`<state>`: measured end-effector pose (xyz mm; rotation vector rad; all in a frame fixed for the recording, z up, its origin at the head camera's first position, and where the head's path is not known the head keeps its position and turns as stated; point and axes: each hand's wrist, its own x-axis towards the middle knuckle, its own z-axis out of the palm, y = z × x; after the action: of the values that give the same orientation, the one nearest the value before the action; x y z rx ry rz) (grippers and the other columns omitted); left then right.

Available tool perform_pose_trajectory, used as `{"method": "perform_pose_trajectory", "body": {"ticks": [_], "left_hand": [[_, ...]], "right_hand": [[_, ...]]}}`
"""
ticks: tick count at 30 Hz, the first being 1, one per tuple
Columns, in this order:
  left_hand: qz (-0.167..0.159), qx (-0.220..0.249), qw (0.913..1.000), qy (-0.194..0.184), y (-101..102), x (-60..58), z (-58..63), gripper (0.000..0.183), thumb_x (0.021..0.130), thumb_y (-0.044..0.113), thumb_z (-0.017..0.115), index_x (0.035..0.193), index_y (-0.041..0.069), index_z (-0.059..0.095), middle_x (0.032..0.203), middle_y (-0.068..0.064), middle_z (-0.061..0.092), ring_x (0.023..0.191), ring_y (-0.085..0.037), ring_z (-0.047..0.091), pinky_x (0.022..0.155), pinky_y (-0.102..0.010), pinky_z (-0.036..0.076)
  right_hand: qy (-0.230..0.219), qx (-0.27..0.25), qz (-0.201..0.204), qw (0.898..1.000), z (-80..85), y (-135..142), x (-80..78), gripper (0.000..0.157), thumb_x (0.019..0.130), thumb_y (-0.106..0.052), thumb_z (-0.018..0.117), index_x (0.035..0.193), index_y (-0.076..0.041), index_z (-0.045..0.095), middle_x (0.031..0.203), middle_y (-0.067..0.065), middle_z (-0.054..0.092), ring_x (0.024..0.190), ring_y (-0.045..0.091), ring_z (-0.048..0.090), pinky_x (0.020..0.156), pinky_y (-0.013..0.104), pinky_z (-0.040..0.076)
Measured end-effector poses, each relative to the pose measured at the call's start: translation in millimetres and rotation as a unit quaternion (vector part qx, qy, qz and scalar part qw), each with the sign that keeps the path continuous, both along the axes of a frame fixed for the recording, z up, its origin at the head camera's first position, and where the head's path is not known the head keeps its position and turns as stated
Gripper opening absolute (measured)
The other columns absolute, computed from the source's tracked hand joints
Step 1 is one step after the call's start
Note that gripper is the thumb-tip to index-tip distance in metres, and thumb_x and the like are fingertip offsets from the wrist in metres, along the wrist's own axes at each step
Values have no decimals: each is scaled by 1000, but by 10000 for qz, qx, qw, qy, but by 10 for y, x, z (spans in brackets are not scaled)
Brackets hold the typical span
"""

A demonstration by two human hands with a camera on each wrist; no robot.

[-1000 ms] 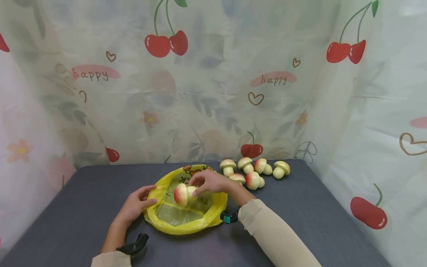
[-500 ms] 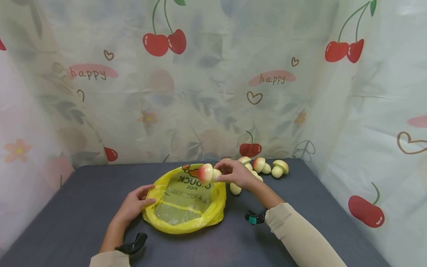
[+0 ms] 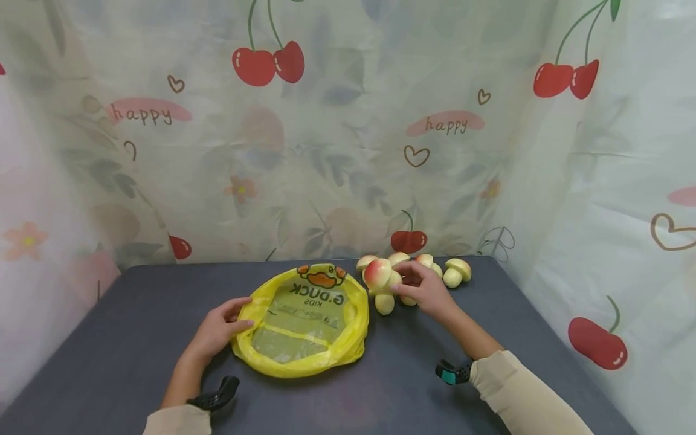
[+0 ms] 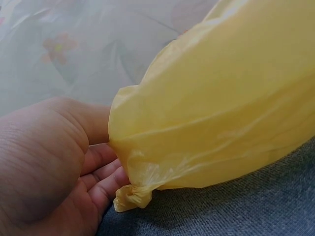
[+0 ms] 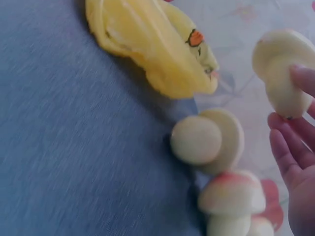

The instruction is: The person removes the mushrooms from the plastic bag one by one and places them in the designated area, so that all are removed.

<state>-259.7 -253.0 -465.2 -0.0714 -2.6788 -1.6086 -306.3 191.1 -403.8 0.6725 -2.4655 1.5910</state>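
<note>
My left hand [image 3: 217, 329] holds the left rim of a yellow plastic bag [image 3: 296, 367] whose mouth stands wide. Mirrored "G.DUCK KIDS" letters and a duck's face show on its see-through side. In the left wrist view, fingers lie at the edge of the yellow film [image 4: 221, 98], beside a bunched corner. To the right of the bag, my right hand [image 3: 426, 290] pinches a toy mushroom [image 3: 377, 273] with a red-tinged cap. From the right wrist, that mushroom [image 5: 280, 86] appears between thumb and fingers, above the other mushrooms.
Several cream toy mushrooms stand or lie at the back right, including one [image 3: 385, 303] under the held mushroom and one [image 3: 457, 272] farthest right. The dark cloth-covered table [image 3: 136, 350] ends at a printed curtain [image 3: 348, 151] behind and along both sides.
My right hand has carried the mushroom from over the bag to the right, above the mushroom group. My left hand has kept its place at the bag's rim.
</note>
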Motion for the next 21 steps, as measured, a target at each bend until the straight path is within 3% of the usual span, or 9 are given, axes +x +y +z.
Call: {"method": "perform_pose_trajectory", "body": {"ticks": [9,15,21], "left_hand": [[1,1,10000,26,0,-10,-9,57,91,21,70,141,4,48,135,-22,51,111,-29,53,83,-29,48],[27,3,10000,16,7,-10,-17,57,91,20,70,141,4,48,135,-22,52,110,-29,54,84,-31,49],[40,15,10000,-3,7,-12,-8,57,92,20,70,142,4,48,137,-22,50,111,-29,53,86,-33,48]], "right_hand": [[-207,-497,-638,9965,-153,377,86,44,88,-11,73,128,2,58,120,21,61,97,13,62,78,24,51],[-214,-276,-1084,9935,-260,625,156,46,88,-13,73,128,4,58,120,23,61,92,6,62,77,22,51],[-313,48,-1359,9902,-333,828,199,48,88,-19,74,128,2,58,119,22,61,95,15,64,75,23,51]]}}
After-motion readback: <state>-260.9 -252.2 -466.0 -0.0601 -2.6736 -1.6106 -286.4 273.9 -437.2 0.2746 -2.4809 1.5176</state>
